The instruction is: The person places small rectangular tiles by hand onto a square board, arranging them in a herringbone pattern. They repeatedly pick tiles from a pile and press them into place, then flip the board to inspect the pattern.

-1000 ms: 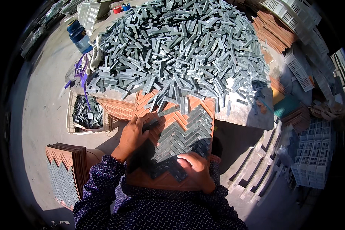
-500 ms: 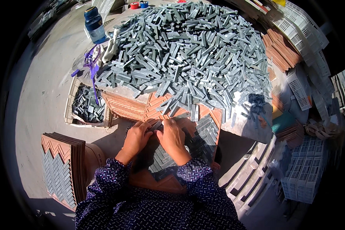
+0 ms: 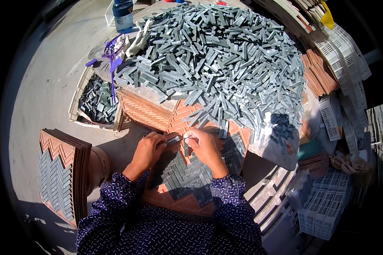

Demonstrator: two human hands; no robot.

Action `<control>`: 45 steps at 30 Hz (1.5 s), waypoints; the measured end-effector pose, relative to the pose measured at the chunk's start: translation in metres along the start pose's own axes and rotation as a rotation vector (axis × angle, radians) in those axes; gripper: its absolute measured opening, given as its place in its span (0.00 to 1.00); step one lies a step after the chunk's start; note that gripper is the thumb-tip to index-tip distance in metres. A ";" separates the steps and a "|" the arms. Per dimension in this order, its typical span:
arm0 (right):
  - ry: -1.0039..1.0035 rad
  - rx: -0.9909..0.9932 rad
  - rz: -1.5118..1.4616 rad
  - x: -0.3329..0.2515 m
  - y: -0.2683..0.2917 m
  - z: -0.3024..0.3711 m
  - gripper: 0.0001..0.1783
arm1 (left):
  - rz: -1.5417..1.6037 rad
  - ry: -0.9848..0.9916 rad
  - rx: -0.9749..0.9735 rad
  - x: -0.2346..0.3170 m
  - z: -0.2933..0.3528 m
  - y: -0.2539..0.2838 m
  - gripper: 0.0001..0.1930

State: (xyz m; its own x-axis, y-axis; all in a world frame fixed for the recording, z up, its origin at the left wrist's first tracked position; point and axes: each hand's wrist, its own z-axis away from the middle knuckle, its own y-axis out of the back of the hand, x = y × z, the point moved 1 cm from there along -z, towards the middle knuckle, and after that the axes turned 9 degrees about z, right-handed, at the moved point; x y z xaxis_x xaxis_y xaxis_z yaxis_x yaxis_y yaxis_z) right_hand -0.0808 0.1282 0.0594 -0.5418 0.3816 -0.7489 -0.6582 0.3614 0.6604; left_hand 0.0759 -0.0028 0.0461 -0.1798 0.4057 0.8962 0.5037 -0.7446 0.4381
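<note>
Before me lies an orange-brown tray with herringbone grooves (image 3: 195,207), partly filled with dark grey stone strips (image 3: 181,176). My left hand (image 3: 148,149) is at the tray's left side, fingers closed on a narrow grey stone strip (image 3: 173,140) that points to the right. Over the upper middle of the tray, my right hand (image 3: 205,148) pinches another dark strip (image 3: 186,148) between thumb and fingers, held end-on above bare orange grooves. Beyond both hands rises a large heap of loose grey strips (image 3: 225,55), spilling onto the tray's far edge.
At left stand a stack of trays (image 3: 79,178), its front one filled with strips, and a crate of stone scraps (image 3: 76,106). A water bottle (image 3: 123,19), white gloves (image 3: 138,40) and purple ties (image 3: 113,57) lie beside the heap. White plastic baskets (image 3: 323,212) are at right.
My right hand has moved right, away from the left, and a strip now shows in its pinch. Bare grooves between the hands have come into view. The whole view has shifted slightly.
</note>
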 end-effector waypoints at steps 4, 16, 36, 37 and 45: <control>0.119 -0.043 0.094 0.001 -0.015 -0.001 0.05 | -0.018 0.015 0.025 0.001 0.003 0.001 0.06; 0.201 0.093 0.143 -0.013 -0.012 0.038 0.15 | -0.061 -0.051 0.045 0.000 0.010 0.000 0.05; 0.052 0.180 -0.046 -0.006 0.012 0.105 0.10 | -0.282 -0.006 0.023 0.013 0.003 -0.019 0.13; 0.061 0.178 -0.047 -0.007 0.011 0.105 0.09 | -0.316 -0.007 0.021 0.013 0.000 -0.022 0.14; 0.071 0.196 -0.031 -0.004 0.011 0.111 0.09 | -0.417 -0.124 -0.200 0.013 -0.014 -0.012 0.13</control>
State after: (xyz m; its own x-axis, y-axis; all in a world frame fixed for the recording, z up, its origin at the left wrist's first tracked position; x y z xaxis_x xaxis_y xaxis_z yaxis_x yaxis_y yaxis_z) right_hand -0.0281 0.2248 0.0756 -0.5632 0.3094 -0.7662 -0.5644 0.5332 0.6302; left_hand 0.0558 0.0041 0.0531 -0.2240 0.7424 0.6313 0.2350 -0.5875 0.7743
